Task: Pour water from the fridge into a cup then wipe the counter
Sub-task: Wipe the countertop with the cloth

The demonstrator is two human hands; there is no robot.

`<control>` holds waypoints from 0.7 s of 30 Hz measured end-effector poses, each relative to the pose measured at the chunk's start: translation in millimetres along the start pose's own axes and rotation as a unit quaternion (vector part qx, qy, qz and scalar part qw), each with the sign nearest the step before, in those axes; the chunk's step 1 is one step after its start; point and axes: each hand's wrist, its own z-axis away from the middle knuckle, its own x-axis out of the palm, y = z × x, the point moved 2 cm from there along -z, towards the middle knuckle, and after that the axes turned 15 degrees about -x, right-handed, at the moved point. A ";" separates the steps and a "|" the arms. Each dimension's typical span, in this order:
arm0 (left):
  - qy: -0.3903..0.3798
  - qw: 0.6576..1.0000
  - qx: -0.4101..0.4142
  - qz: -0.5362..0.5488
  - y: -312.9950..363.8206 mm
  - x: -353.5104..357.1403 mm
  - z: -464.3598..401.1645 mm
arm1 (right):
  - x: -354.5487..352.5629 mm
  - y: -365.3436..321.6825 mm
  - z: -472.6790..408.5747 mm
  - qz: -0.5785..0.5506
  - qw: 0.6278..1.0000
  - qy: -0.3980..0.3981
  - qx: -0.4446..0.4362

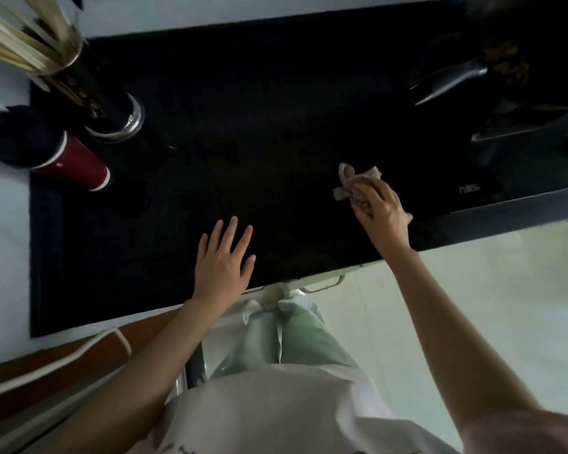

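So the black surface [276,109] takes up most of the view, dark and a bit glossy, with faint smudgy patches near the middle. The right hand [379,209] is pressing a crumpled pinkish cloth [353,178] onto it over on the right side, grip curled around the cloth. The left hand [225,260] lies flat on the surface near the front edge, fingers spread, grip released and holding nothing. The red cup [68,160] with a dark top sits at the far left, just beside a metal holder [109,103] full of chopsticks [23,37]. A dark pan [518,50] is in the top right corner. Pale tiled floor [473,306] below on the right.
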 end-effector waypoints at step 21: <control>0.011 1.000 -0.012 0.006 -0.6 2.5 -0.5 | 22.1 -49.7 -19.5 -0.043 0.996 -0.036 -0.067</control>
